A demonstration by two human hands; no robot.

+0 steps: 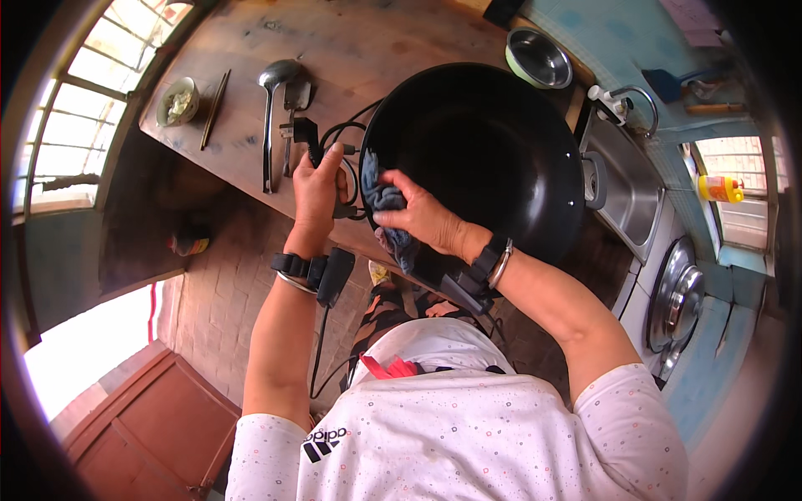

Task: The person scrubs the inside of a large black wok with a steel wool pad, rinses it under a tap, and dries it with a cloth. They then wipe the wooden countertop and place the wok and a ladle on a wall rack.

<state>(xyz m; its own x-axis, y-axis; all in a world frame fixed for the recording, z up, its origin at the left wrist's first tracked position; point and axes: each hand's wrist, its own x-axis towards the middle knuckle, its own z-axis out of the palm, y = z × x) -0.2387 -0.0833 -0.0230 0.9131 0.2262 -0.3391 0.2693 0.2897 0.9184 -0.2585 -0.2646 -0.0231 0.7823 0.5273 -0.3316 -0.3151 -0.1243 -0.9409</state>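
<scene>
A large black wok (482,150) lies in front of me, with a grey handle (595,180) on its right side. My right hand (423,216) holds a crumpled blue-grey cloth (383,197) at the wok's left rim. Left of the rim, my left hand (318,191) is closed on a black power cable, just below its plug (305,131). More black cable (351,122) loops between that hand and the wok. A metal ladle (269,119) and a metal spatula (296,100) lie side by side on the wooden table (351,37), beyond the plug.
Chopsticks (215,111) and a bowl with food (178,103) stand at the table's left. A metal bowl (539,57) is behind the wok. To the right are a steel sink (630,188), a tap (639,103) and metal lids (677,300). Straps with black devices are on both wrists.
</scene>
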